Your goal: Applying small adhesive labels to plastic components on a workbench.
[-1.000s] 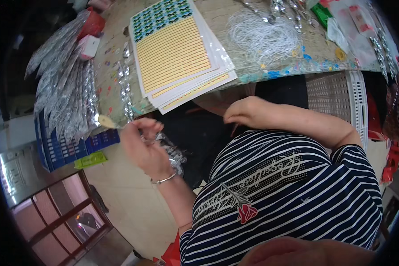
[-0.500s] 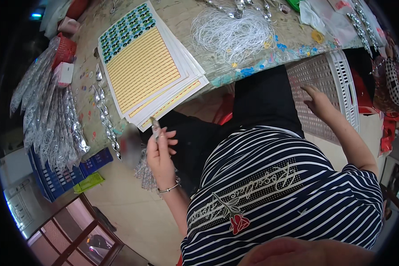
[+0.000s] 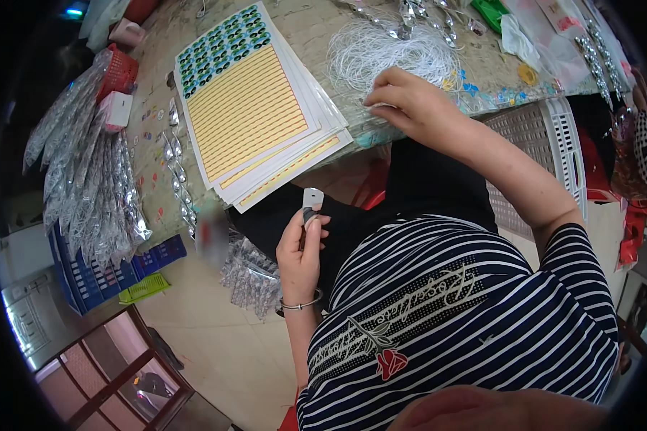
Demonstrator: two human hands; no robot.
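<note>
My left hand [image 3: 302,248] is closed, thumb against fingers, over my lap. It grips a small flat silver strip [image 3: 313,195] with a rounded top and a hole near its end. My right hand [image 3: 410,100] reaches over the table's front edge to a loose heap of white string [image 3: 349,61]. Its thumb and fingertips come together in a pinch at the heap's near side; whatever lies between them is too small to make out. Left of the string lies a stack of printed sticker sheets [image 3: 251,118], with green-blue ovals above and yellow rows below.
Twisted silver foil strips [image 3: 174,154] lie left of the sheets. Bundles of wrapped silver pieces [image 3: 97,179] hang over the table's left edge, near a red basket [image 3: 120,70] and a white box [image 3: 115,113]. A grey-white plastic crate [image 3: 564,136] stands at the right.
My right hand has swung from beside the crate up and left to the string heap, its fingers drawing together. My left hand has shifted right, away from the sheets, with the silver strip in it.
</note>
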